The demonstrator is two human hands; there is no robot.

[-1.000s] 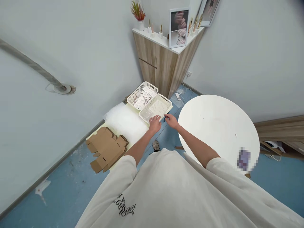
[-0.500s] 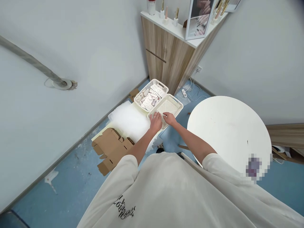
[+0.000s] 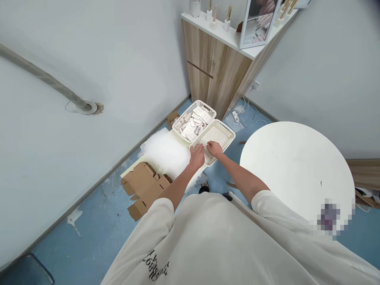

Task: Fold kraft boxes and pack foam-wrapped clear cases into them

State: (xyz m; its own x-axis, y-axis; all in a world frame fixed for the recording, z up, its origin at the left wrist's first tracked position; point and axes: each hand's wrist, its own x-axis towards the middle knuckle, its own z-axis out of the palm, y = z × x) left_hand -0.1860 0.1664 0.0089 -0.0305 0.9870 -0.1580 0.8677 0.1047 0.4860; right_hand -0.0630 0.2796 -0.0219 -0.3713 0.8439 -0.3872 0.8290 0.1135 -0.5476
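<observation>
Closest in is a pale shirt (image 3: 208, 237) with dark lettering, its short sleeves leaving both forearms bare. Beyond it, the left hand (image 3: 197, 155) (a ring shows on one finger) is at the near end of the empty basket (image 3: 221, 136), fingers bent and slightly parted. The right hand (image 3: 214, 149) is over that basket, just beside the left, fingers curled inward. Something pale or see-through shows between them, but whether either hand grips it I cannot tell.

The empty basket is cream-white and shallow, with rounded corners, rows of small holes in its floor and a slotted handle in its far end. It sits on the far end of a low, pale yellow-edged surface, right alongside the filled basket (image 3: 194, 121), a similar one heaped with small printed packets. On the same surface are white translucent sheeting (image 3: 166, 150) and, at its near end, a flattened brown carton (image 3: 148, 188).

To the right stands a round white table (image 3: 297, 166). Farthest off, a wood-grain cabinet (image 3: 216, 67) bears small bottles (image 3: 227, 23) and a framed picture (image 3: 259, 23).
</observation>
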